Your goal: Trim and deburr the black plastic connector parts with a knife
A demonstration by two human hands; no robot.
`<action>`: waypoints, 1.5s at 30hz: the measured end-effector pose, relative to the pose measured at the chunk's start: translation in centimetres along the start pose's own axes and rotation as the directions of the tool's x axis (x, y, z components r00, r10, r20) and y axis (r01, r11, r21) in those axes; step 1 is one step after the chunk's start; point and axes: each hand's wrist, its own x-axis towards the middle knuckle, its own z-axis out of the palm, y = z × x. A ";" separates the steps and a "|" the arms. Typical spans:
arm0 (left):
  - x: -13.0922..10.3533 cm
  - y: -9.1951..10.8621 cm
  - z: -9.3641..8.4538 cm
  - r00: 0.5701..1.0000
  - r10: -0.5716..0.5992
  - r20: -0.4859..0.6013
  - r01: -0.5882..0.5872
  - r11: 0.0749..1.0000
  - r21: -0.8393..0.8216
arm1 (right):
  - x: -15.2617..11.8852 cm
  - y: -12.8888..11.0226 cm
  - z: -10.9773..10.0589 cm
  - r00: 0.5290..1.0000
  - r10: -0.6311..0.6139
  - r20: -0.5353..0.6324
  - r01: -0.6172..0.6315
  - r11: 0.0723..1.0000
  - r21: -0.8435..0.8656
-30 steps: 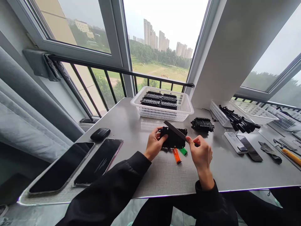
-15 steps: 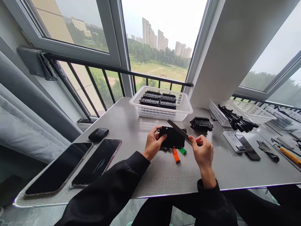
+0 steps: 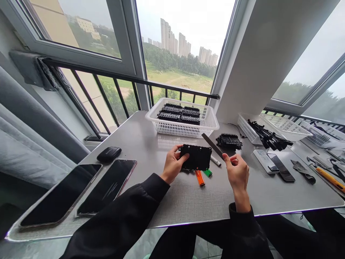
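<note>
My left hand (image 3: 173, 163) grips the left edge of a flat black plastic part (image 3: 198, 157), its thumb on the broad face turned toward me. A flat metal file (image 3: 213, 144) is pinched in my right hand (image 3: 237, 172), its blade slanting up and left, apart from the part's right edge. Below the part lie an orange piece (image 3: 199, 178) and a green piece (image 3: 207, 173) on the table. A small whitish stick-shaped object (image 3: 216, 160) rests between the part and my right hand.
Behind stands a white basket (image 3: 185, 128) with several black parts; another black part (image 3: 229, 141) lies beside it. Phones (image 3: 107, 187) and a black case (image 3: 109, 154) are on the left. More baskets, phones and a yellow-handled tool (image 3: 330, 178) are on the right.
The file has moved right and away from the black part's face, along with my right hand. My left hand still holds the part in nearly the same place.
</note>
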 end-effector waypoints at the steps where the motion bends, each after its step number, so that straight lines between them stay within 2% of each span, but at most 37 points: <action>1: 0.0 0.0 0.0 1.000 -0.002 0.004 0.002 1.000 0.003 | -0.4 -0.3 0.3 1.000 -0.010 0.019 0.009 1.000 0.017; 7: -0.2 0.2 0.1 1.000 0.007 0.028 -0.008 0.999 0.035 | -2.0 -1.9 2.0 0.988 -0.067 0.138 0.068 0.998 -0.007; 14: 0.0 -0.1 -0.1 1.000 0.019 -0.008 -0.018 0.999 0.028 | 0.5 0.7 0.2 1.000 0.024 -0.010 -0.024 1.000 -0.018; 18: 0.0 -0.1 0.0 1.000 0.005 0.010 -0.006 0.999 0.053 | -0.4 -0.2 0.6 0.996 -0.034 0.088 0.027 0.996 0.087; 22: -0.2 0.1 0.1 0.998 0.030 0.054 -0.035 0.996 0.084 | -2.4 -2.2 2.2 0.979 -0.081 0.185 0.076 0.997 0.031; 24: -0.2 0.2 0.1 0.997 0.040 0.068 -0.046 0.995 0.088 | -2.6 -2.5 2.5 0.975 -0.081 0.206 0.082 0.997 0.005; 32: -0.2 0.1 0.0 0.998 0.047 0.032 -0.049 0.996 0.073 | 0.3 0.6 0.2 0.998 0.001 0.058 -0.002 1.000 0.024; 36: -0.3 0.1 0.1 0.997 0.046 0.056 -0.051 0.995 0.082 | -1.2 -0.8 1.2 0.989 -0.064 0.133 0.050 0.994 0.101; 40: -0.4 0.1 0.1 0.995 0.052 0.083 -0.060 0.994 0.097 | -2.9 -2.6 2.5 0.979 -0.078 0.187 0.071 0.997 0.044; 45: -0.2 0.0 0.0 0.999 0.036 0.028 -0.038 0.997 0.063 | -1.4 -1.2 1.2 0.992 0.005 0.125 -0.003 1.000 -0.017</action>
